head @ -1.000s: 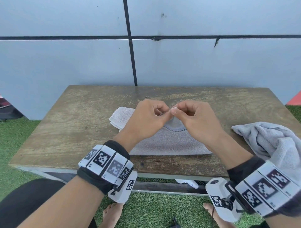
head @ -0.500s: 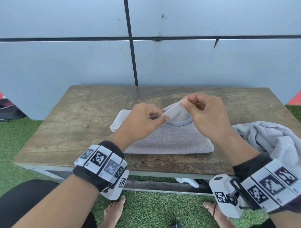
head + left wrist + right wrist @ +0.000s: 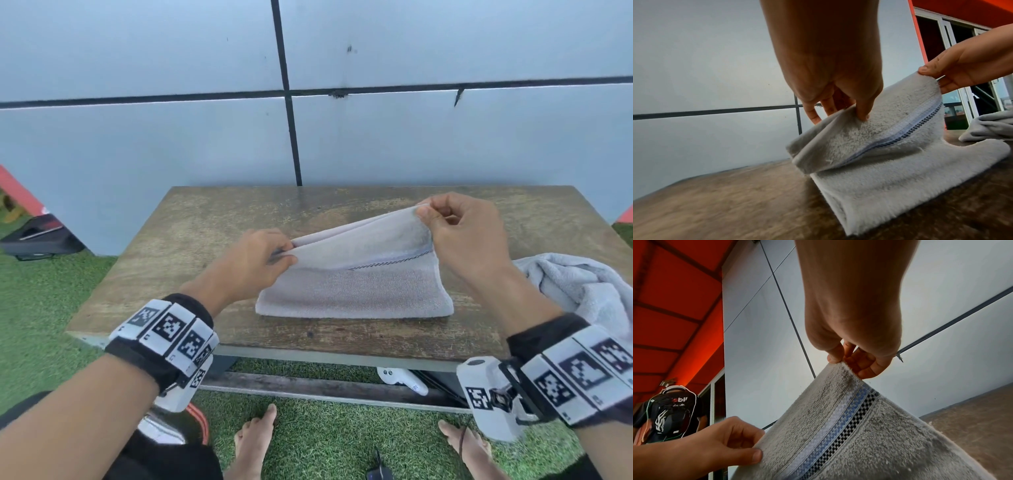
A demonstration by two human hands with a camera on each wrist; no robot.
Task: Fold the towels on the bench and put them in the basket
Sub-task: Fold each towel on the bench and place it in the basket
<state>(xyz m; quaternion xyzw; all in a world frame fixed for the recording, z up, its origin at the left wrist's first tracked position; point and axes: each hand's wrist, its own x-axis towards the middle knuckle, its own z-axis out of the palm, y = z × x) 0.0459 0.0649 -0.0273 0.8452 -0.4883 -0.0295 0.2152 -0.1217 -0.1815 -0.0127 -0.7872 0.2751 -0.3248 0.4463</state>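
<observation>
The person's left hand (image 3: 255, 263) and right hand (image 3: 460, 236) each pinch a top corner of the gray towel (image 3: 356, 287), lifting the far edge so it can fold over flat. Its near part lies on the bench (image 3: 191, 240). Another towel (image 3: 582, 291) sits crumpled at the right; no basket shows.

Wooden bench (image 3: 205, 246) stood on green turf against the grey panel wall. Folded grey towel (image 3: 356, 294) lay near-centre on its top, upper layer raised off it. Crumpled grey towel (image 3: 579, 291) sat at the right edge, apart from the first.
</observation>
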